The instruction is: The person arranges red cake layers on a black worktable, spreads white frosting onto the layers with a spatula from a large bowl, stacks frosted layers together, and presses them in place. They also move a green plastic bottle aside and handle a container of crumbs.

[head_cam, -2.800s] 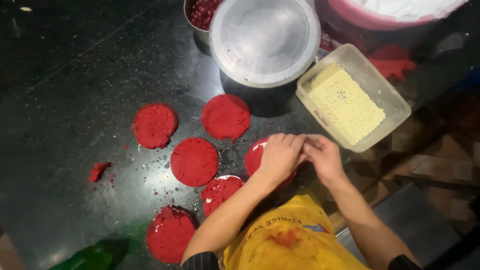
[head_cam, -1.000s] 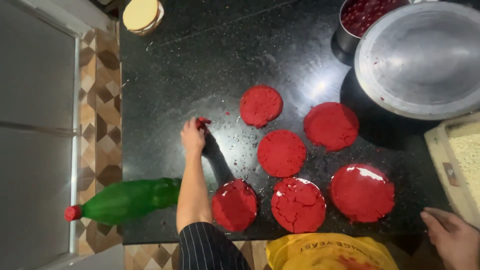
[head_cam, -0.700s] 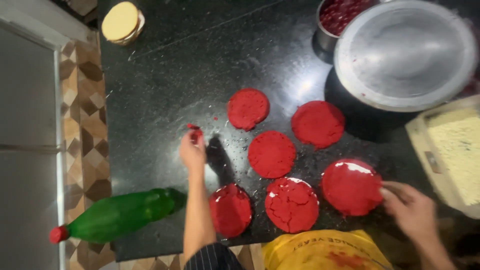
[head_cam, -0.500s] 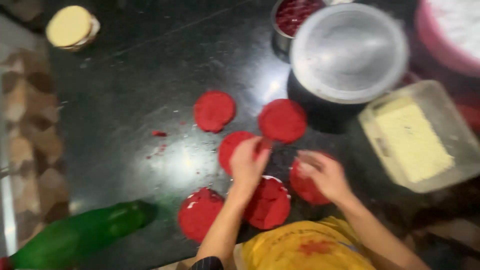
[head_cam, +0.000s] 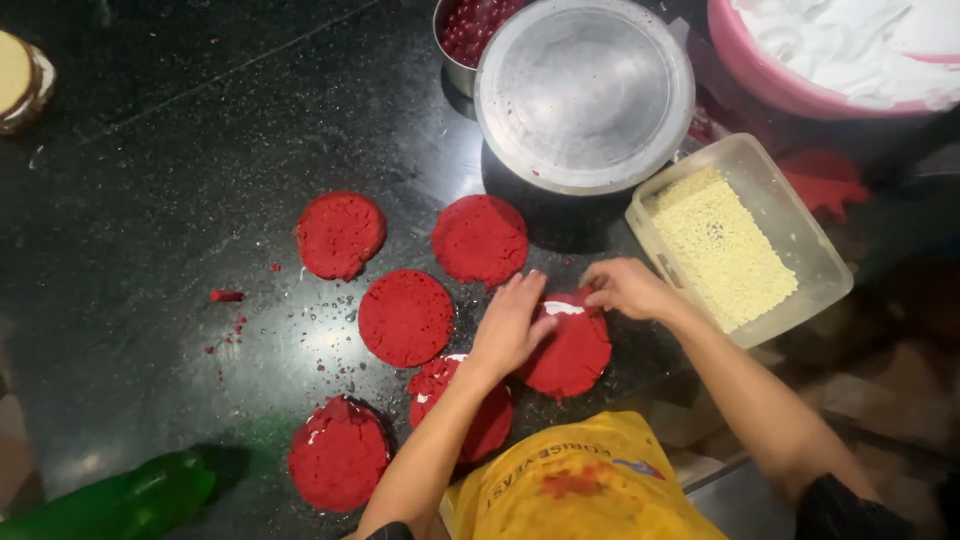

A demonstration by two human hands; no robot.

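Red cake round point(head_cam: 572, 352) under both flat hands: left hand point(head_cam: 512, 325) on top, right hand point(head_cam: 625, 288) at edge.

Bare forearms, dark sleeve cuffs point(head_cam: 850, 500), and a red-stained yellow apron point(head_cam: 580, 490).

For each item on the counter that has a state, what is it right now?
Left hand: flat on a red cake disc.
Right hand: fingers on the same disc's edge.
Red cake disc under the hands: lying flat, white smear on top.
Steel pot: lid on.
Plastic tub: open, holding pale crumbs.
Pink bowl: uncovered, white cream inside.
Green bottle: lying down.
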